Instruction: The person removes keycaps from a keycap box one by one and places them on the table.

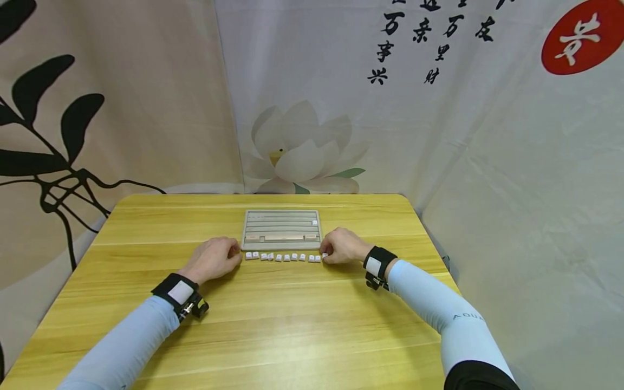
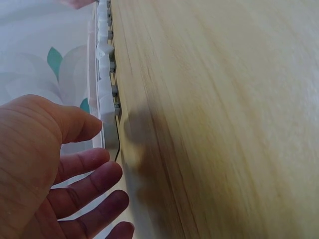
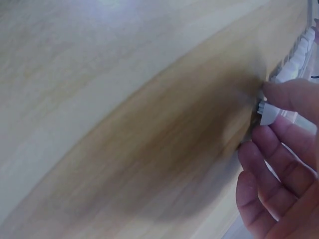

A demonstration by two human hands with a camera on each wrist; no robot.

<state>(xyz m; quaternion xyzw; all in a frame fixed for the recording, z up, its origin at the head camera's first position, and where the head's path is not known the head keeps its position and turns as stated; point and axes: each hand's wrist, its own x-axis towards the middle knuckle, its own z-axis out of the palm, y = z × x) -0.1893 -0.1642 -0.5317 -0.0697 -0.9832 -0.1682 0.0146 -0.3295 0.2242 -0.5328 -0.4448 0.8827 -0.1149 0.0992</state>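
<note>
A beige keyboard [image 1: 281, 223] lies flat toward the back of the table. In front of its near edge runs a row of several small white keycaps [image 1: 286, 258]. At the right end of that row, my right hand [image 1: 345, 246] pinches a keycap [image 3: 269, 114] between thumb and index finger, the other fingers loosely bent. Its stem side faces the right wrist camera. My left hand [image 1: 213, 258] rests beside the keyboard's front left corner, fingers relaxed and apart, holding nothing. In the left wrist view its thumb [image 2: 82, 124] is near the end of the keycap row.
One white keycap [image 1: 314, 222] sits at the keyboard's upper right, and a long spacebar [image 1: 284, 237] lies along its lower part. The wooden table [image 1: 287, 325] reaches back to a printed cloth [image 1: 312, 81] hanging behind it.
</note>
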